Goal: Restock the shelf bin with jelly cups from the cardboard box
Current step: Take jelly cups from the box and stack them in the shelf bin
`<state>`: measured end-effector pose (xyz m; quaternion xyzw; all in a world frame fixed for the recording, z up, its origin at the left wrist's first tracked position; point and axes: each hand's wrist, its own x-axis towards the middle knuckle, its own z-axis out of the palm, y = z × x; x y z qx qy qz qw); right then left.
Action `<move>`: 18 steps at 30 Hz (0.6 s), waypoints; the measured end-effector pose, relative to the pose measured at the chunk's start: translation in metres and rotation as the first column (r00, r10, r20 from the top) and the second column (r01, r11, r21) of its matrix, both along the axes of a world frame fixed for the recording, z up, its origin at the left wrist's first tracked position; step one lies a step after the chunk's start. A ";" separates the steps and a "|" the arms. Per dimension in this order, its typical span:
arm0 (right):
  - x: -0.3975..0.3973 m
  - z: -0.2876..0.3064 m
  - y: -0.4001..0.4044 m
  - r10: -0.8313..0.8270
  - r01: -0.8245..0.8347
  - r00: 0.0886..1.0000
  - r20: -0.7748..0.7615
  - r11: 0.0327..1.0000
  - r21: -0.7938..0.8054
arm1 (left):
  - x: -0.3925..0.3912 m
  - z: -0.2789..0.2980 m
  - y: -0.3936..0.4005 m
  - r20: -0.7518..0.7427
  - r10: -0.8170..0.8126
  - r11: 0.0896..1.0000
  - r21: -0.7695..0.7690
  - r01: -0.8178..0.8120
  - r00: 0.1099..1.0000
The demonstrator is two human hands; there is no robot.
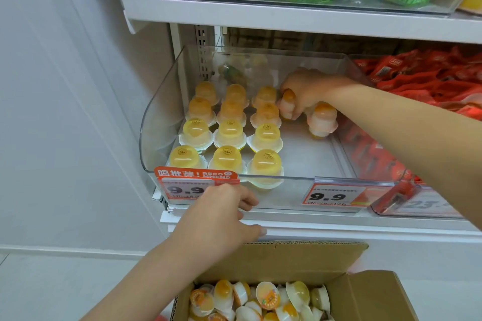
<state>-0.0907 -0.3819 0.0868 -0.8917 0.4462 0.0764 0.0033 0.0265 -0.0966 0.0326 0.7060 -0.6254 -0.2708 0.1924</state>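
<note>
Jelly cup (288, 104) in R fingers (296, 112).

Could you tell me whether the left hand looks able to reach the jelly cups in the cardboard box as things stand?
Probably yes. The left hand rests on the shelf edge directly above the cardboard box, whose flaps are open, leaving the jelly cups uncovered.

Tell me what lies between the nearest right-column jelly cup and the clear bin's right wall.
Head view: only bare white bin floor lies between that jelly cup and the clear plastic wall.
</note>
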 end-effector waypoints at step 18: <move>-0.088 0.032 0.136 0.285 -0.099 0.832 0.476 0.921 -0.377 | -0.002 -0.001 0.020 0.024 -0.142 0.985 0.098 0.139 0.990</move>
